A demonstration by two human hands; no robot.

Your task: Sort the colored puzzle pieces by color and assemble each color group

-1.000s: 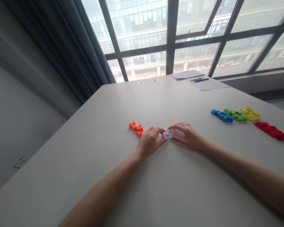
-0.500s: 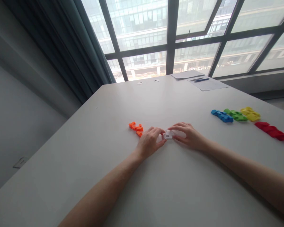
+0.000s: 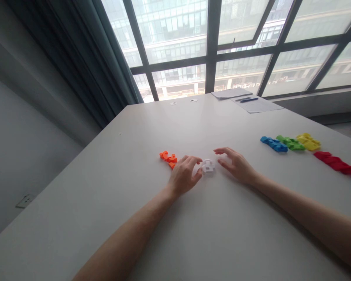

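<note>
A small white blocky plastic piece (image 3: 208, 168) lies on the white table (image 3: 193, 226) between my hands. Just left of it is my left hand (image 3: 185, 173), thumb and fingers apart, with nothing held; whether a fingertip brushes the piece I cannot tell. My right hand (image 3: 235, 166) is on the other side, clear of the piece, its fingers spread and holding nothing. Several orange plastic pieces (image 3: 169, 157) sit just beyond my left hand, which partly covers them.
To the right lie groups of blue pieces (image 3: 274, 144), green pieces (image 3: 291, 143) and yellow pieces (image 3: 309, 141), with a red row (image 3: 337, 164) nearer the edge. Papers (image 3: 231, 93) and a pen (image 3: 249, 100) are at the far edge, by the window.
My right hand has let go of the white piece and drawn back to the right. My left thumb and fingers have parted from it too. The piece stays on the table.
</note>
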